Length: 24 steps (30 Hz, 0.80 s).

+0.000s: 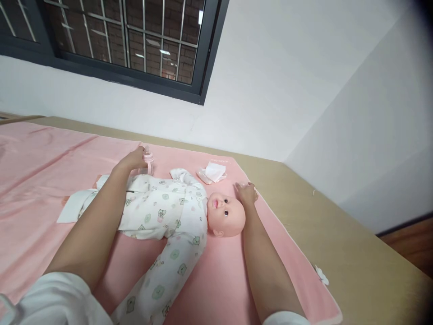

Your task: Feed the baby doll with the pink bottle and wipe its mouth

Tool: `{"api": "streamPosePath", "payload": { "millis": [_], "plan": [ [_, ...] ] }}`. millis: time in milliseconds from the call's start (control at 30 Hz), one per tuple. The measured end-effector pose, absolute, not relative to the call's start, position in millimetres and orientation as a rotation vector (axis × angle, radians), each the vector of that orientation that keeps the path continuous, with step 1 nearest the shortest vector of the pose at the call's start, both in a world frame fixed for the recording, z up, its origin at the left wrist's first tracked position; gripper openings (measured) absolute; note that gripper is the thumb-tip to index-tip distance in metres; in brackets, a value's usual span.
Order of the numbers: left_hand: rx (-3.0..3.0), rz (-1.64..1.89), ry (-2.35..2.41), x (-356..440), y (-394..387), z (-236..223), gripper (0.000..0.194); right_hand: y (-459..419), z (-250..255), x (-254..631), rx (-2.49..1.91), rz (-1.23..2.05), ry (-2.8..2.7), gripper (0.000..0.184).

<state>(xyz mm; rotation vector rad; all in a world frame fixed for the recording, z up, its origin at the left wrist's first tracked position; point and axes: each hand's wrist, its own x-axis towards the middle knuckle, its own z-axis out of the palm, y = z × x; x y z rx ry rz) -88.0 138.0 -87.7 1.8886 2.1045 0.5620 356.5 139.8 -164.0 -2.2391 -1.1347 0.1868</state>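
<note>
A baby doll lies on its back in pale pajamas printed with green animals, head to the right. Beyond its body, my left hand is closed around a baby bottle, which stands upright with a pink collar, a side handle and a bare clear teat. Past the top of the doll's head, my right hand is closed on a small see-through piece, partly covered by the fingers; its kind is not clear. My left forearm crosses over the doll's legs.
A pink blanket covers much of the wooden surface. A pack of wipes lies between my hands, near the doll's head. A small white item rests at the blanket's right edge. Behind are a white wall and a barred window.
</note>
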Motion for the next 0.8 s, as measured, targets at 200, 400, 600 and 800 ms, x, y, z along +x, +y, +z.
{"api": "streamPosePath", "payload": {
  "millis": [200, 400, 600, 800],
  "plan": [
    [1.908, 0.549, 2.053, -91.8, 141.9, -90.0, 0.074, 137.6, -161.4, 354.3, -2.230, 0.209, -1.119, 0.069],
    [1.916, 0.541, 2.050, -92.7, 141.5, -86.5, 0.083, 136.7, -161.3, 353.0, -2.191, 0.211, -1.114, 0.070],
    [1.844, 0.502, 2.147, -87.2, 127.2, -71.6, 0.104, 135.4, -162.3, 353.5, -2.116, 0.208, -1.129, 0.078],
    [1.767, 0.496, 2.271, -81.9, 101.1, -39.1, 0.104, 131.5, -161.2, 349.6, -2.055, 0.219, -1.123, 0.085]
  ]
}}
